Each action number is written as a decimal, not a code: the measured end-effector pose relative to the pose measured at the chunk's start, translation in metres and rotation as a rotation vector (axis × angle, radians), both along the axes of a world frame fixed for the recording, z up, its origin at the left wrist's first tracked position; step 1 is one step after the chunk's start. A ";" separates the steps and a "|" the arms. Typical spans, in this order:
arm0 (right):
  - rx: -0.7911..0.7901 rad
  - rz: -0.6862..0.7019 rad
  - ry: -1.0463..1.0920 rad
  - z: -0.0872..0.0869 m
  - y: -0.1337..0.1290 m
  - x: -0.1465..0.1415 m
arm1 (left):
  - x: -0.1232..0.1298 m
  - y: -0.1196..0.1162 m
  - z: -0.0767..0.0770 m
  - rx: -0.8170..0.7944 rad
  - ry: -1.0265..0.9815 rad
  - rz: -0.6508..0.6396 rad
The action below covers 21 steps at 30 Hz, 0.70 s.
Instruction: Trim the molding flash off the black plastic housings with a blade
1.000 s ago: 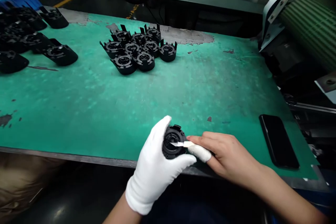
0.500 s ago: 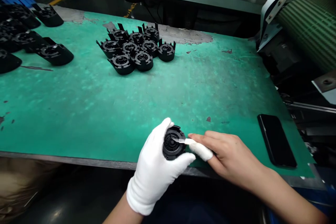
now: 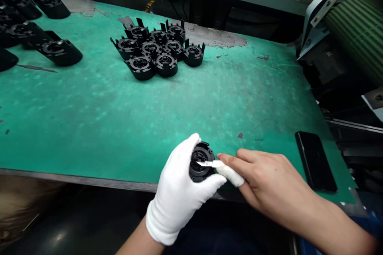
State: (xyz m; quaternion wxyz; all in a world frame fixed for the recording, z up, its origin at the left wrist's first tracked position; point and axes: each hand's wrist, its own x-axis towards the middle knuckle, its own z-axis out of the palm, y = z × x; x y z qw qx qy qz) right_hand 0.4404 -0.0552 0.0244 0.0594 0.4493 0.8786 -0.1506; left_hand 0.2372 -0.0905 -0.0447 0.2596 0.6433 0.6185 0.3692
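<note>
- The left hand (image 3: 176, 191), in a white glove, is curled around a black round part (image 3: 201, 152), fingers on one side and thumb on the other, probably to steady it while leaving its face open to the blade.
- The right hand (image 3: 275, 183) pinches a small knife (image 3: 206, 163), its blade over the middle of that part; a white cover (image 3: 231, 174) on the thumb likely guards the skin.
- The held part is near the front edge of the green table (image 3: 119, 119); whether it touches the top cannot be told.
- Counted: one held part, one knife, one glove, one phone (image 3: 316, 162) lying right of the hands.
- Nine black pieces (image 3: 166, 65) are bunched farther back, open faces up, perhaps to save room.
- More black pieces (image 3: 64, 53) lie at left, overlapping and cut off, so their number is unclear.
</note>
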 end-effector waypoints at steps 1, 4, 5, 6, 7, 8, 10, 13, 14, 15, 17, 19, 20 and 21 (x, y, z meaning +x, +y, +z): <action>0.010 0.000 -0.011 0.000 0.000 -0.002 | 0.000 0.000 0.000 0.001 -0.002 0.002; 0.051 -0.028 -0.056 -0.002 0.003 -0.006 | -0.001 -0.001 -0.003 -0.010 -0.018 -0.002; 0.065 -0.051 -0.079 -0.003 0.006 -0.006 | -0.001 -0.001 -0.004 -0.011 -0.024 -0.006; 0.072 -0.075 -0.099 -0.005 0.009 -0.005 | -0.002 -0.001 -0.005 -0.014 -0.030 -0.009; 0.068 -0.095 -0.103 -0.006 0.011 -0.004 | -0.002 -0.001 -0.006 -0.011 -0.036 -0.011; 0.054 -0.106 -0.081 -0.007 0.014 -0.002 | -0.003 -0.001 -0.007 -0.009 -0.041 -0.009; -0.025 -0.108 0.048 -0.008 0.015 0.003 | -0.003 -0.001 -0.007 -0.015 -0.053 -0.007; -0.214 -0.172 0.292 -0.010 0.007 0.008 | -0.003 -0.001 -0.006 -0.021 -0.057 -0.015; -0.285 -0.205 0.342 -0.011 0.003 0.009 | -0.003 -0.002 -0.006 -0.021 -0.055 -0.017; -0.347 -0.236 0.377 -0.013 -0.001 0.008 | -0.003 -0.002 -0.005 -0.018 -0.052 -0.019; -0.429 -0.272 0.414 -0.017 -0.009 0.006 | -0.003 -0.003 -0.005 -0.020 -0.049 -0.018; -0.464 -0.276 0.439 -0.023 -0.015 0.003 | -0.003 -0.003 -0.005 -0.025 -0.048 -0.011; -0.470 -0.276 0.445 -0.025 -0.016 0.002 | -0.003 -0.003 -0.005 -0.025 -0.046 -0.009; -0.470 -0.277 0.450 -0.027 -0.017 0.001 | -0.003 -0.003 -0.005 -0.025 -0.042 -0.010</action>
